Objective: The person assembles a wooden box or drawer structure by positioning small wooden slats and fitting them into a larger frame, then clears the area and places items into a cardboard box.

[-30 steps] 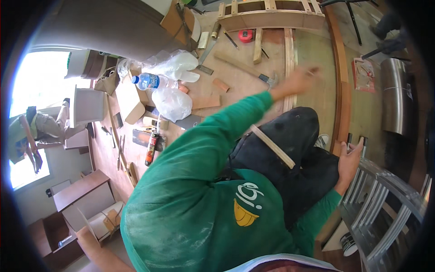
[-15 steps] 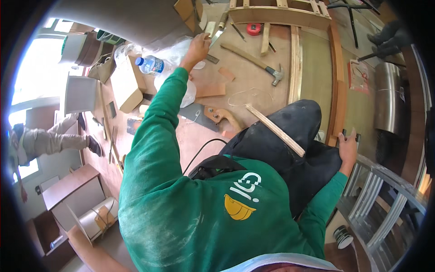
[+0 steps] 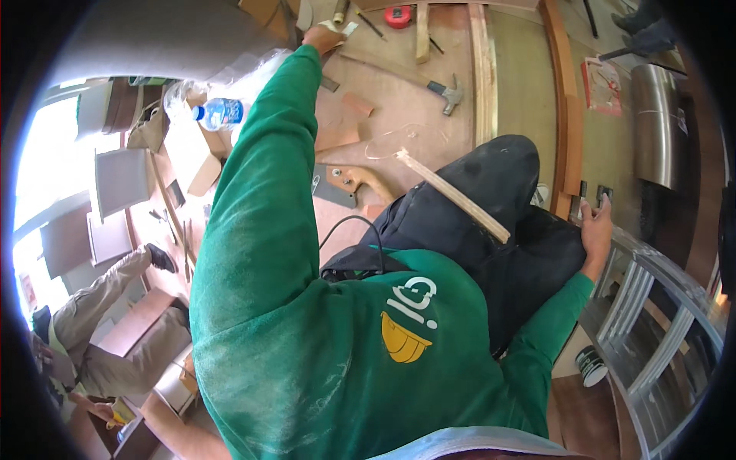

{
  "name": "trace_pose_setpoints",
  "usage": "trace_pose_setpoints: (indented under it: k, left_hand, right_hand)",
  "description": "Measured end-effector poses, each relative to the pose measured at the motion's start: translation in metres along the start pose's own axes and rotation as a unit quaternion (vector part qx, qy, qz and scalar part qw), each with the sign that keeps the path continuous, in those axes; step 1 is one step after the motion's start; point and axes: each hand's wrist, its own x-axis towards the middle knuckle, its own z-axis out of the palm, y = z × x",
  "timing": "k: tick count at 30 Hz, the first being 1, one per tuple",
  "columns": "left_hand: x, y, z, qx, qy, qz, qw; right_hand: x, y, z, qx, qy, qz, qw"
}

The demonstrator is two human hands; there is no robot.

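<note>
My left arm stretches far forward, and my left hand [image 3: 323,38] is bent down at a small white piece [image 3: 349,29]. Its fingers look closed, but what is in them is hidden. My right hand [image 3: 596,234] is low at my right side, by the ladder [image 3: 652,261] end, thumb and forefinger apart. Two small dark pieces, one a dark block [image 3: 604,192], are at its fingertips. A thin wooden strip [image 3: 452,195] lies across my leg. Between my left arm and leg are a handsaw [image 3: 360,181] and, farther off, a claw hammer [image 3: 429,83].
A red tape measure [image 3: 398,17] and pencil [image 3: 370,25] are at the far side. A water bottle [image 3: 220,114] stands left among plastic sheeting. Long wooden beams [image 3: 566,115] run along the right. A co-worker's legs [image 3: 103,299] show at the left, with another person's arm [image 3: 180,429] below.
My left hand has reached farther forward, to the white piece. The view has shifted forward-right; the co-worker at left has crouched. My right hand stays beside the ladder.
</note>
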Motion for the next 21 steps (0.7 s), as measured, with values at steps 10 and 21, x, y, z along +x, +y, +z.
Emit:
trace_pose_setpoints:
  k: [10, 21]
  left_hand:
    - [-0.128, -0.001, -0.042, -0.135, 0.063, 0.02, 0.989]
    - [-0.327, -0.049, -0.02, -0.199, -0.17, 0.109, 0.959]
  right_hand:
    - [0.017, -0.029, 0.013, -0.037, -0.012, -0.06, 0.997]
    - [0.014, -0.027, 0.016, -0.04, -0.017, -0.062, 0.997]
